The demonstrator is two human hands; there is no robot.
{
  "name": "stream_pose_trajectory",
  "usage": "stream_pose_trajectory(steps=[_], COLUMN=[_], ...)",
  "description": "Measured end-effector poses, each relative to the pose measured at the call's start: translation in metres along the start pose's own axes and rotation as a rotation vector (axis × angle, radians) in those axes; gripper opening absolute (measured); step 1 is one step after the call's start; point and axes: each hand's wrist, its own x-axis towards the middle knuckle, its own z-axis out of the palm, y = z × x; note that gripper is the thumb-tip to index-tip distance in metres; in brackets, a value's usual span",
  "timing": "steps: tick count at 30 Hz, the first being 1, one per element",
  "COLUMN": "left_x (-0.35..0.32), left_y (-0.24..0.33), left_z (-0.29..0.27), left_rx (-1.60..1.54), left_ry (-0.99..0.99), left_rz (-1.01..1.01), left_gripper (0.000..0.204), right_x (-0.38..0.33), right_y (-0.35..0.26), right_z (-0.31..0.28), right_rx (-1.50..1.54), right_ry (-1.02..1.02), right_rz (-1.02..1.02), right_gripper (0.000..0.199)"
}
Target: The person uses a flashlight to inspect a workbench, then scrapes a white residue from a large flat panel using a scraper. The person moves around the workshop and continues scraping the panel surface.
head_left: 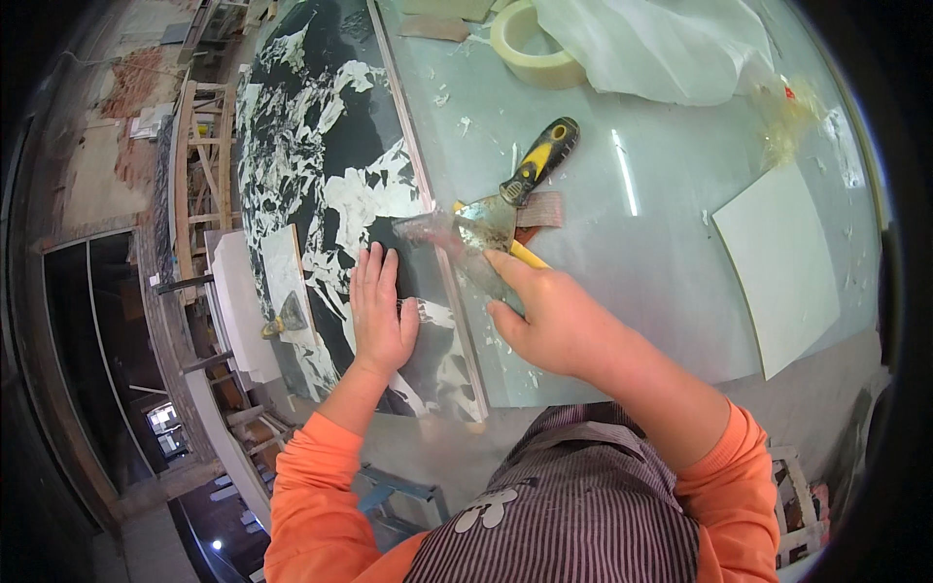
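Observation:
My left hand (383, 325) lies flat, fingers together and stretched out, on a black panel (355, 141) covered with ragged white patches. Closed in my right hand (549, 316) is a scraper (471, 262), blurred by motion. Its blade points left across the light wooden edge (403, 107) of the panel; my fingers hide its handle. Just beyond lies a putty knife (540, 160) with a black and yellow handle. Close to its blade are a brownish-pink abrasive piece (541, 209) and a yellow stick-like piece (530, 256).
The grey-green tabletop (641, 282) carries a roll of cream tape (537, 68), white plastic sheeting (671, 49), a pale rectangular sheet (782, 267) and crumpled clear wrap (777, 126). A small scraper (285, 319) lies at the panel's left. Wooden racks (202, 165) stand farther left.

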Motion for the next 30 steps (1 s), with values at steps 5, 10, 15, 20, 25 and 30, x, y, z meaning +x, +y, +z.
stream_pose_trajectory(steps=[5,10,15,20,25,30], left_x=[0.003,0.006,0.005,0.000,0.003,0.010], left_y=[0.001,-0.002,-0.003,0.003,0.003,-0.003], left_z=[-0.002,-0.002,-0.001,0.000,-0.002,-0.005], left_rx=[-0.010,0.001,0.007,-0.003,-0.008,-0.014], left_ry=[0.005,0.002,0.012,-0.017,0.004,0.035], left_rz=[-0.005,-0.016,-0.018,-0.089,-0.031,0.034], left_gripper=[0.066,0.065,0.067,0.070,0.068,0.069], right_x=[0.041,0.026,-0.039,-0.043,-0.007,0.044], right_y=[-0.003,-0.002,-0.003,-0.002,0.002,-0.003], right_z=[-0.004,-0.010,-0.008,-0.007,-0.007,-0.011], right_rx=[-0.034,-0.050,-0.005,-0.013,-0.034,-0.081], right_ry=[0.103,0.007,-0.128,-0.143,-0.075,0.100], right_rz=[-0.065,-0.043,-0.024,-0.021,-0.007,-0.083], right_gripper=[0.046,0.047,0.051,0.050,0.049,0.038])
